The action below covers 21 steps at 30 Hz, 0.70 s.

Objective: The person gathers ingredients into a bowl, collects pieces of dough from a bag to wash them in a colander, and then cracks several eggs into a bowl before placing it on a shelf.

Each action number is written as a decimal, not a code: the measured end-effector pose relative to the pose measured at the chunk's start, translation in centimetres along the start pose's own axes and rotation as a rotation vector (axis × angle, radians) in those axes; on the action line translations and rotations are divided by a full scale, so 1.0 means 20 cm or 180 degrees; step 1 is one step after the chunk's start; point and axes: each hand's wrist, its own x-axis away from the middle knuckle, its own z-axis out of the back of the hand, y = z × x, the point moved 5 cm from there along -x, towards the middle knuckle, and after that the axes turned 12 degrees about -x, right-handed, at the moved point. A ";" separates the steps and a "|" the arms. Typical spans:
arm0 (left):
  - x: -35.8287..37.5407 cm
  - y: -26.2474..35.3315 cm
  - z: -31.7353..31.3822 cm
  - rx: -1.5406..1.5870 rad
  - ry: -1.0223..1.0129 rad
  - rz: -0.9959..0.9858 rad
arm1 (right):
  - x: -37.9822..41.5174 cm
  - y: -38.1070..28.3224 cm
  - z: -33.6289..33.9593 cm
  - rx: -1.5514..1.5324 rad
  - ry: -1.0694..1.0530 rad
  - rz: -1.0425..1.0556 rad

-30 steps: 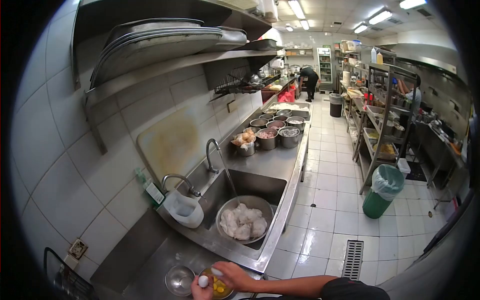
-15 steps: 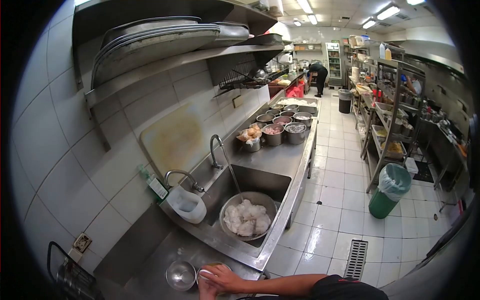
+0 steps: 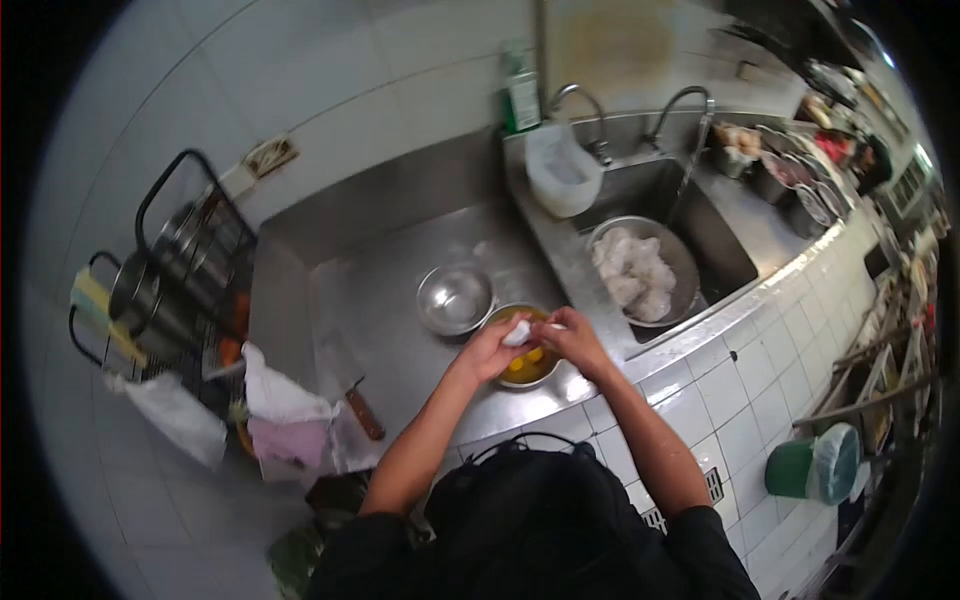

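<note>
A metal bowl [image 3: 541, 378] with several yellow yolks in clear liquid stands near the counter's front edge, under both hands. My left hand [image 3: 487, 352] is closed around a white eggshell [image 3: 517, 334] just above this bowl. Close beside it, my right hand [image 3: 578, 342] pinches at the shell, with a small white piece showing by its fingertips. A second metal bowl [image 3: 455, 298], shiny inside, sits just behind and left of the first.
Running water falls from a tap [image 3: 690, 160] into the sink, where a basin [image 3: 685, 265] holds pale, lumpy pieces. A plastic container [image 3: 563, 180] and a green bottle [image 3: 521, 95] stand behind. Leftward lie a wooden-handled tool [image 3: 365, 413], cloths [image 3: 285, 415] and a rack [image 3: 180, 250].
The view has swung down and left onto the counter. My hands, together over the bowl before, are now slightly apart, with white shell and yolks in sight.
</note>
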 end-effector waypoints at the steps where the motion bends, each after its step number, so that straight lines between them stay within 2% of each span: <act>1: 0.02 0.03 -0.03 0.0038 0.0044 0.0064 | 0.04 -0.11 -0.03 0.0422 -0.0145 0.0000; 3: 0.02 0.04 -0.02 -0.0108 -0.0002 0.0189 | 0.03 -0.13 -0.08 0.0476 -0.0489 -0.0232; 9: 0.02 0.02 -0.04 -0.0230 -0.0405 0.0375 | -0.05 -0.01 -0.06 0.0048 -0.0504 -0.0662; 10: 0.02 0.01 -0.02 -0.0502 -0.0250 0.0399 | -0.06 0.02 -0.04 0.0113 -0.0432 -0.0772; 12: 0.06 0.04 -0.03 -0.1055 0.0068 0.0460 | -0.07 0.05 -0.01 0.0316 -0.0405 -0.0719; 16: 0.03 0.03 0.01 -0.2087 -0.0085 0.0441 | -0.12 0.15 0.02 0.0993 -0.0463 -0.0331; 21: -0.07 -0.05 0.08 -0.3014 0.0039 -0.0051 | -0.15 0.19 0.03 0.1880 -0.0441 0.0407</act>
